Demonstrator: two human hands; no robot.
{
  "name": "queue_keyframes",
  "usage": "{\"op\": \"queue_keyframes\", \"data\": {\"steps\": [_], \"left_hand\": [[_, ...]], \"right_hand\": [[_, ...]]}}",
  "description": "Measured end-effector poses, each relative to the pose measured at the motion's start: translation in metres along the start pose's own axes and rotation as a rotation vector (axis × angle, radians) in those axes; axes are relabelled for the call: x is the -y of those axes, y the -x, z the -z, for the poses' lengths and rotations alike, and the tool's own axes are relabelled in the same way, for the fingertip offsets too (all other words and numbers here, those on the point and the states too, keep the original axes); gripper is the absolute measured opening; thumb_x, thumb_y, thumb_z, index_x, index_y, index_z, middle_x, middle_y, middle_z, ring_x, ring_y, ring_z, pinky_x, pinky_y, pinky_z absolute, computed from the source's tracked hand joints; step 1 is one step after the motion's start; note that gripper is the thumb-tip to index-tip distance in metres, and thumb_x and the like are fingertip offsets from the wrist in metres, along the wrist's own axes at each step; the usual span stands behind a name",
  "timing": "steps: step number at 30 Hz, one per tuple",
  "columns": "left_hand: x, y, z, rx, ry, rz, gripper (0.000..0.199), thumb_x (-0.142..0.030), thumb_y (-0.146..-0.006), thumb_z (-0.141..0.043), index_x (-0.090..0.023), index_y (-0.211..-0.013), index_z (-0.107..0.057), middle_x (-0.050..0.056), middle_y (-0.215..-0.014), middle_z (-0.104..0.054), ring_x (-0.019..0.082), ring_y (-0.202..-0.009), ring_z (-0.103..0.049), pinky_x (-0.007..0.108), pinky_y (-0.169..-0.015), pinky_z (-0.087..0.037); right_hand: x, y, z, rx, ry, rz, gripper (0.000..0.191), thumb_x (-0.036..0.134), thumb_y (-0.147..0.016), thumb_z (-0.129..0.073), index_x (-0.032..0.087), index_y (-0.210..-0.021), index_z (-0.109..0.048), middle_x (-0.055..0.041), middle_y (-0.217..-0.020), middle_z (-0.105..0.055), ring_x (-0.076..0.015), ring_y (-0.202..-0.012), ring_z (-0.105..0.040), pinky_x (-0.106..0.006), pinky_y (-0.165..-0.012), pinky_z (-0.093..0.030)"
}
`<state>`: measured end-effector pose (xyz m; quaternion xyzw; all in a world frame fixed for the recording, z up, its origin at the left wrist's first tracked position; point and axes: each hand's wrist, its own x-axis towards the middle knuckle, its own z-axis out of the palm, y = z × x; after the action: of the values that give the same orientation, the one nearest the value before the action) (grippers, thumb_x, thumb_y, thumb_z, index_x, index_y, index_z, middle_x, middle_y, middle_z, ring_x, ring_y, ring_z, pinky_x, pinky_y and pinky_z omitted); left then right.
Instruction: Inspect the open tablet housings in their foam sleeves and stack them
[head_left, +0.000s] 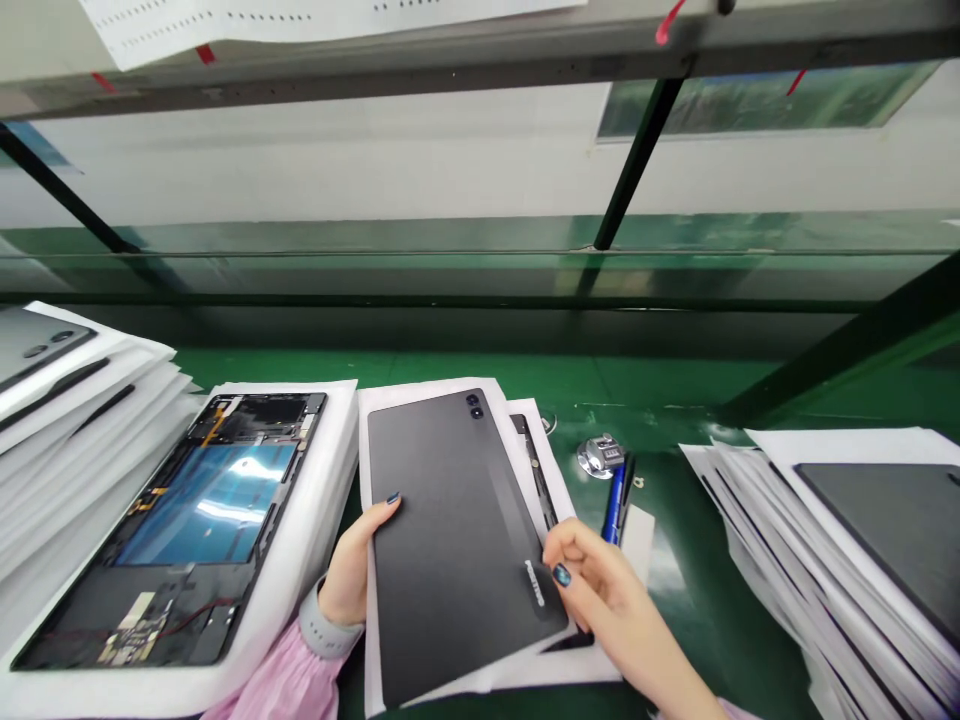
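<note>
A dark grey tablet back cover (457, 540) with a camera at its top and a printed logo lies tilted over white foam sheets in the middle. My left hand (364, 560) grips its left edge, thumb on top and the other fingers hidden beneath. At the right edge, beside the logo, my right hand (592, 590) has its fingers curled, with the thumb near the cover's surface. Part of another tablet (534, 460) shows under the cover on the right. To the left, an opened tablet (210, 510) with bare inner parts rests on white foam.
Foam-wrapped tablets are stacked at the far left (90, 440) and the right (795, 570). A metal counter-like device (601, 455), a blue pen (615, 505) and a white strip (637, 545) lie on the green table (697, 540). A shelf edge (450, 75) crosses above.
</note>
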<state>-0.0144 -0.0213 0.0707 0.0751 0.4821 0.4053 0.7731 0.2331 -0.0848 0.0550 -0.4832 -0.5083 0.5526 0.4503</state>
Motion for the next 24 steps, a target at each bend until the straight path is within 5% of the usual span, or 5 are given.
{"op": "queue_keyframes", "data": {"steps": [5, 8, 12, 19, 24], "left_hand": [[-0.001, 0.006, -0.009, 0.001, 0.060, 0.065, 0.037, -0.027, -0.095, -0.044, -0.003, -0.100, -0.073, 0.016, -0.087, -0.079, 0.028, -0.080, -0.075, 0.038, -0.077, -0.060], [0.001, 0.008, -0.010, -0.021, 0.115, 0.054, 0.042, -0.029, -0.098, -0.041, -0.003, -0.119, -0.066, 0.015, -0.094, -0.079, 0.028, -0.093, -0.074, 0.039, -0.093, -0.055], [0.008, 0.001, -0.001, 0.076, 0.171, -0.038, 0.041, -0.025, -0.096, -0.049, -0.003, -0.128, -0.060, 0.015, -0.101, -0.078, 0.029, -0.108, -0.070, 0.040, -0.108, -0.044], [0.022, -0.009, 0.006, 0.482, 0.116, -0.119, 0.055, -0.045, -0.076, -0.076, -0.010, -0.118, -0.069, 0.014, -0.110, -0.076, 0.034, -0.125, -0.058, 0.044, -0.118, -0.030], [0.023, -0.012, 0.008, 0.544, 0.135, -0.131, 0.044, -0.047, -0.077, -0.075, -0.010, -0.100, -0.076, 0.014, -0.104, -0.078, 0.034, -0.127, -0.056, 0.041, -0.120, -0.025]], "right_hand": [[0.002, 0.000, -0.002, 0.000, -0.335, -0.137, 0.040, 0.050, -0.081, -0.074, 0.028, -0.109, -0.057, 0.0043, -0.074, -0.053, -0.0095, -0.048, -0.044, -0.020, -0.043, -0.038], [0.007, 0.001, -0.003, -0.050, -0.531, -0.186, 0.052, 0.045, -0.074, -0.081, 0.030, -0.120, -0.061, -0.0023, -0.093, -0.067, -0.0188, -0.075, -0.062, -0.028, -0.067, -0.051], [0.006, 0.003, -0.014, 0.009, -0.667, -0.211, 0.052, 0.046, -0.072, -0.081, 0.031, -0.120, -0.067, -0.0084, -0.122, -0.068, -0.0301, -0.106, -0.063, -0.041, -0.090, -0.050], [-0.005, 0.004, -0.019, -0.163, -0.497, -0.221, 0.052, 0.041, -0.082, -0.073, 0.031, -0.131, -0.062, -0.0114, -0.122, -0.071, -0.0340, -0.122, -0.059, -0.051, -0.106, -0.042], [-0.014, -0.001, 0.014, -0.244, 0.029, 0.172, 0.044, 0.046, -0.100, -0.033, 0.037, -0.134, -0.060, -0.0074, -0.115, -0.074, -0.0358, -0.111, -0.066, -0.057, -0.093, -0.054]]}}
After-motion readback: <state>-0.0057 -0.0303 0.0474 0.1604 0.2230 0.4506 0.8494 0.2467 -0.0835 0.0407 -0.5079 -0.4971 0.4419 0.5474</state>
